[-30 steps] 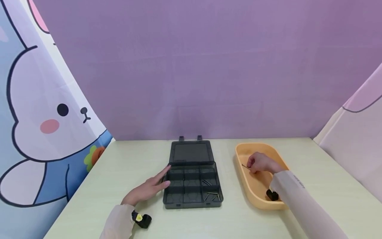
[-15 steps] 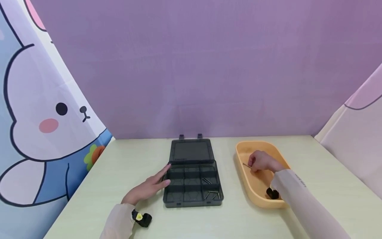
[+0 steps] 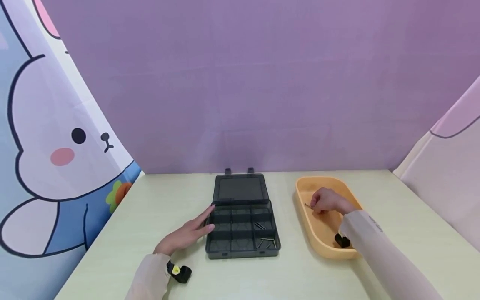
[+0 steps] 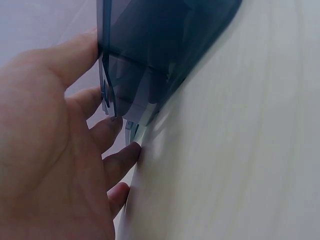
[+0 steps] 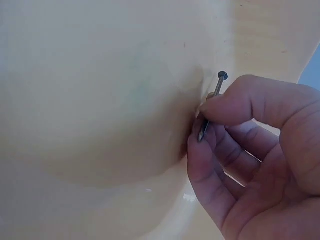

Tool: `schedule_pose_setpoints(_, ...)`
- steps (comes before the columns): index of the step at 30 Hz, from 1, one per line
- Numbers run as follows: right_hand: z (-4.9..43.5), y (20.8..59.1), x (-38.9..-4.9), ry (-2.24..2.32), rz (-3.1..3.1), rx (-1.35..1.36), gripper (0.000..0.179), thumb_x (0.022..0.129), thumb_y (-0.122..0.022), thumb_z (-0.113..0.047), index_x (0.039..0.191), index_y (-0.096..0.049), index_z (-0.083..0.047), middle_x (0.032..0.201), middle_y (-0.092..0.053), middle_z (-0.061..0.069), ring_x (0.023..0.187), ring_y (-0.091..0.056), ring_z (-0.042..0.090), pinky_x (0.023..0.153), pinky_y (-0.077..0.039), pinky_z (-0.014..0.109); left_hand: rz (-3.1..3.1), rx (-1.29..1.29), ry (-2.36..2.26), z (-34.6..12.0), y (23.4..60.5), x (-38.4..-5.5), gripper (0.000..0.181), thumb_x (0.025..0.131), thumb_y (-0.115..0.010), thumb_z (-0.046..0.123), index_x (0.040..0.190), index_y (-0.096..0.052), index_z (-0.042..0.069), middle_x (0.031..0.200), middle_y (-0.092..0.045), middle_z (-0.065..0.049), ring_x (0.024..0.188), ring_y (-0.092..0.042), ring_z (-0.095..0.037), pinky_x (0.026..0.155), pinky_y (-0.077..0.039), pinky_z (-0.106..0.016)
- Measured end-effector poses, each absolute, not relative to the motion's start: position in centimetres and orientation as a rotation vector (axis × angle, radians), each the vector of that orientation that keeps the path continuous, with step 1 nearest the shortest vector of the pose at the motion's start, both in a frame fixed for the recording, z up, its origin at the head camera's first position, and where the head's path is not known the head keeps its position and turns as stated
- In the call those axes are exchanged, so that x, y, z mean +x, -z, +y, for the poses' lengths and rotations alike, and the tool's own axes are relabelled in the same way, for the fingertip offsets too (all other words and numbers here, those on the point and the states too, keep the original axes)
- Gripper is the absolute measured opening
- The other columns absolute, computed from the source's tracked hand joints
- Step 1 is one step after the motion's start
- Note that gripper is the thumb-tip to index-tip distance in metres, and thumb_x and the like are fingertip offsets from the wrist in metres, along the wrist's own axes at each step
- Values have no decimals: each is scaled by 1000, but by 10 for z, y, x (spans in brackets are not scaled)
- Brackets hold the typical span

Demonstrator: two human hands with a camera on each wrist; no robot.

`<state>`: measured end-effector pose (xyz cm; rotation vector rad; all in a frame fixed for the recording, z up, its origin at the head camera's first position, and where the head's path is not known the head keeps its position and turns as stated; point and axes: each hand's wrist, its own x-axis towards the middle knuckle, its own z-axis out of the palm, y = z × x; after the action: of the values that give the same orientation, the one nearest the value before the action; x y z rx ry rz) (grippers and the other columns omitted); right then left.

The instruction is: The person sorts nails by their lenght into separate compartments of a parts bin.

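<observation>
In the head view my left hand (image 3: 183,237) lies at the left side of a dark, see-through compartment box (image 3: 241,254), thumb and fingers extended along its edge. The left wrist view shows the thumb and fingertips right at the wall of the box (image 4: 135,65). Inside the yellow tray (image 3: 315,241), the right hand (image 3: 326,201) pinches a nail (image 5: 218,87) between thumb and fingers. Its round head points away from the hand, and its tip shows below the thumb. Several nails (image 3: 267,239) lie in the box's front right compartment.
Thin dark metal pieces (image 3: 259,226) lie in the compartment behind the nails. The box's lid (image 3: 241,188) is folded back toward the purple cloth (image 3: 240,104) behind the table. To the right of the box stands the tray, its rim rising around the right hand.
The right hand keeps the nail pinched over the tray, shifting only slightly. The left hand stays at the box edge. The whole head view has moved slightly.
</observation>
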<state>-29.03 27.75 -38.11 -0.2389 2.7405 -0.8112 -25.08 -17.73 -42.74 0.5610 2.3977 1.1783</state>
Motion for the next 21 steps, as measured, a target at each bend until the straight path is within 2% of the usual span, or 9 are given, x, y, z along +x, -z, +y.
schedule_pose_setpoints(7, 273, 373, -288, 883, 2737, -219, 2, 74, -64, -3, 74, -63, -1, 58, -53, -3, 55, -50, 10, 53, -46, 24, 2389, 591, -1185, -179, 428, -250, 64, 101, -42, 41, 154, -5, 33, 162, -5, -3, 147, -9, -35, 112, -16, -62)
schedule_pose_setpoints(21, 263, 339, -286, 827, 2809, -402, 7, 73, -57, 1, 78, -61, -1, 60, -52, -1, 53, -45, 11, 53, -40, 27, 2396, 587, -1182, -178, 427, -250, 66, 100, -43, 44, 154, -6, 32, 161, -6, -2, 147, -9, -34, 112, -16, -63)
